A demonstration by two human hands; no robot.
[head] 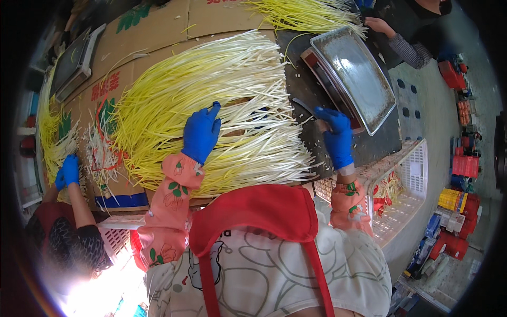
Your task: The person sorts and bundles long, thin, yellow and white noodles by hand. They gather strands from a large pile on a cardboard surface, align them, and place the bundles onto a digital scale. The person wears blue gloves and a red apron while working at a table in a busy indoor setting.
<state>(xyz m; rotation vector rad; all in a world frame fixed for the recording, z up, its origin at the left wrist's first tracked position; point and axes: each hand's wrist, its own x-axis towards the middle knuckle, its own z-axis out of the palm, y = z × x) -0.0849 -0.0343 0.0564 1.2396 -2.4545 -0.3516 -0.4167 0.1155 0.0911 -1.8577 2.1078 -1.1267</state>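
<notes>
Long yellow-and-white blanched vegetable stalks (253, 79) lie in a wide layer before me, white ends towards the right, with small gaps near the middle. My left hand (202, 132), in a blue glove, rests over them with index finger and thumb apart; nothing shows in it. My right hand (338, 134), also blue-gloved, is beyond the white ends, over the dark board. Its fingers are closed on a small knife (303, 106), whose thin curved blade points up and left; the handle is mostly hidden.
A weighing scale with a metal tray (354, 79) stands at right, another scale (73, 63) at far left. Flattened cardboard (158, 23) covers the table. Red ties and scraps (105, 146) lie left. A plastic crate (400, 210) sits below right. Co-workers' hands (70, 170) (378, 26) are at both sides.
</notes>
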